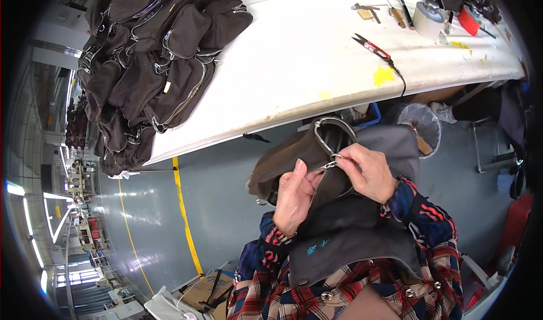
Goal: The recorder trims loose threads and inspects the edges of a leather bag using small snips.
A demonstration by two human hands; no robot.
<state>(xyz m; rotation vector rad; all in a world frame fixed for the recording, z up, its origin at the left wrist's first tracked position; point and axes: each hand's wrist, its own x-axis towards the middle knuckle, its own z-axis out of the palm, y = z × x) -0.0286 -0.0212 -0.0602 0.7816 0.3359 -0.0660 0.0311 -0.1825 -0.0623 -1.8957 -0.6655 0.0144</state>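
A dark brown fabric bag [283, 164] rests on my lap, its metal zipper [318, 189] partly undone and its edges curving up in a loop. My right hand [367, 173] pinches the zipper's silver pull [335, 157] between thumb and forefinger. Close beside it on the left, my left hand [295, 198] holds the bag's zipper edge near the slider, thumb pointing up. Some of the left fingers are hidden behind the fabric. Below the hands, a dark grey apron [353, 258] covers my front.
Ahead stands a white-covered table [283, 54] with a heap of similar brown bags [153, 65] at its left. Red-handled thread snips [373, 48] lie on the right, near a tape roll [428, 19]. Underneath are a lined waste bin [421, 125] and another person's shoe [443, 112].
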